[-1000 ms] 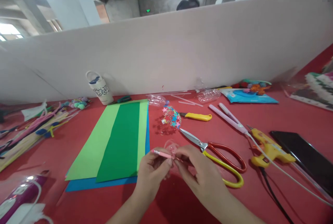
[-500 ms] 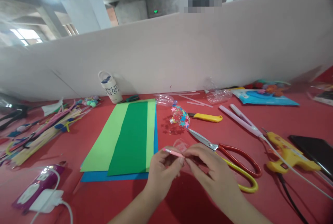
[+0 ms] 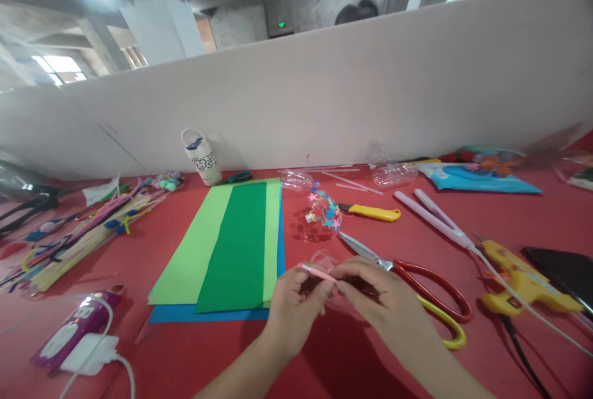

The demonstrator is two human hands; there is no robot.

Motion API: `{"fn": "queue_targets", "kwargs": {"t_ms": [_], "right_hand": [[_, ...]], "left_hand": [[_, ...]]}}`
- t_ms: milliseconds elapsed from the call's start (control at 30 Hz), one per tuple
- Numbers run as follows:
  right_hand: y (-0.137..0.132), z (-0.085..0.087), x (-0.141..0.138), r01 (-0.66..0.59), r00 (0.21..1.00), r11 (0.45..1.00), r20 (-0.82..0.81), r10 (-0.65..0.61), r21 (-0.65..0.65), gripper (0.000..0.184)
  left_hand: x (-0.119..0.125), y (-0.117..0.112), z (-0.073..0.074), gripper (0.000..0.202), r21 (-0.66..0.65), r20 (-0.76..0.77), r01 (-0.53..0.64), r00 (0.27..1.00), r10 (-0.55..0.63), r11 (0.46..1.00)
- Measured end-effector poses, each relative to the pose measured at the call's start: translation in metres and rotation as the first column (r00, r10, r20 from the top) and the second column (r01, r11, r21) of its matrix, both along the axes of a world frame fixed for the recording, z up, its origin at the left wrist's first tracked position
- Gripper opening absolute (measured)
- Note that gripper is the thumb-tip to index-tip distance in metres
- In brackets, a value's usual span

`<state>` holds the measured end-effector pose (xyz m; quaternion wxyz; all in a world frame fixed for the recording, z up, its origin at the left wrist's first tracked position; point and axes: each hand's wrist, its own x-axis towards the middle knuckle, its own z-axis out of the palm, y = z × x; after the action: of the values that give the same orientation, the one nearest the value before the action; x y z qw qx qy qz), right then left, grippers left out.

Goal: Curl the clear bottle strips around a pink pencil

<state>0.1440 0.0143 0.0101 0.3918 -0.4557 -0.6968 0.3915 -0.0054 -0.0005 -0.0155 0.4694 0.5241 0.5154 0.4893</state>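
A short pink pencil [image 3: 317, 272], its silver band and eraser end pointing left, lies across the fingers of my left hand [image 3: 296, 303]. My left thumb presses on it from below. Thumb and forefinger of my right hand [image 3: 377, 300] pinch at the pencil's other end, where the two hands' fingertips meet. That end is hidden by the fingers. Just behind my hands lies a curled piece of clear plastic [image 3: 324, 259], partly covered. To the right of my right hand rest large scissors [image 3: 384, 264] with one red and one yellow handle.
Stacked green and blue sheets [image 3: 241, 251] lie at left. A star-covered clear plastic piece [image 3: 325, 210] and a yellow utility knife [image 3: 373, 212] are behind my hands. A pink hair straightener [image 3: 435, 220] and yellow glue gun [image 3: 519, 275] lie right. A white wall [image 3: 278, 102] stands behind.
The view has shifted slightly, so everything sits a little further right. Both hands keep their hold on the pink pencil with almost the same pose.
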Motion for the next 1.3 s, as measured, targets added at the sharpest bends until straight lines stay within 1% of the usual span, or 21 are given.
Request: {"fn": "queue_targets", "kwargs": {"t_ms": [267,400,500,567,633,767,900,967,1033,1167,1233,1300], "right_hand": [[0.003,-0.001,0.003,-0.053,0.999,0.997,0.017,0.052,0.057,0.013],[0.002,0.0,0.003,-0.051,0.998,0.999,-0.035,0.051,-0.018,0.01],[0.003,0.002,0.003,-0.034,0.996,0.996,-0.083,0.027,-0.085,0.008],[0.004,0.004,0.004,-0.029,0.996,0.991,-0.084,0.018,-0.133,0.01],[0.006,0.005,0.005,-0.038,0.997,0.988,-0.066,0.028,-0.151,0.011],[0.008,0.003,0.005,-0.05,0.998,0.994,-0.047,0.046,-0.093,0.011],[0.007,-0.002,0.002,-0.039,0.999,0.995,-0.035,0.036,-0.089,0.013],[0.006,-0.004,0.001,-0.033,0.999,0.998,-0.006,0.032,-0.048,0.016],[0.005,-0.006,0.0,-0.031,0.999,0.999,0.031,0.03,0.019,0.018],[0.003,-0.009,0.0,-0.038,0.998,0.992,0.057,0.031,0.123,0.019],[0.002,-0.009,0.0,-0.051,0.997,0.988,0.058,0.042,0.148,0.017],[0.002,-0.008,0.001,-0.058,0.997,0.988,0.068,0.049,0.141,0.014]], "left_hand": [[-0.001,0.0,-0.001,0.015,0.01,-0.017,0.02,1.0,-0.02,1.0],[-0.002,0.0,-0.003,0.014,0.038,-0.079,0.022,0.997,-0.019,0.999],[-0.003,0.0,-0.004,0.012,0.053,-0.106,0.031,0.994,-0.025,0.998],[-0.004,0.0,-0.004,0.012,0.053,-0.126,0.034,0.992,-0.027,0.998],[-0.004,-0.001,-0.004,0.011,0.045,-0.128,0.04,0.991,-0.034,0.998],[-0.002,0.0,-0.005,0.011,-0.001,-0.08,0.041,0.996,-0.041,0.999],[0.0,0.003,-0.005,0.013,-0.051,-0.017,0.053,0.998,-0.054,0.997],[0.001,0.004,-0.005,0.012,-0.069,0.017,0.049,0.999,-0.048,0.996],[0.002,0.005,-0.005,0.013,-0.076,0.041,0.042,0.998,-0.039,0.996],[0.002,0.004,-0.006,0.013,-0.081,0.041,0.029,0.999,-0.025,0.996],[0.002,0.004,-0.006,0.014,-0.081,0.048,0.009,0.999,-0.005,0.997],[0.002,0.003,-0.005,0.014,-0.074,0.048,-0.011,0.999,0.015,0.997]]}}
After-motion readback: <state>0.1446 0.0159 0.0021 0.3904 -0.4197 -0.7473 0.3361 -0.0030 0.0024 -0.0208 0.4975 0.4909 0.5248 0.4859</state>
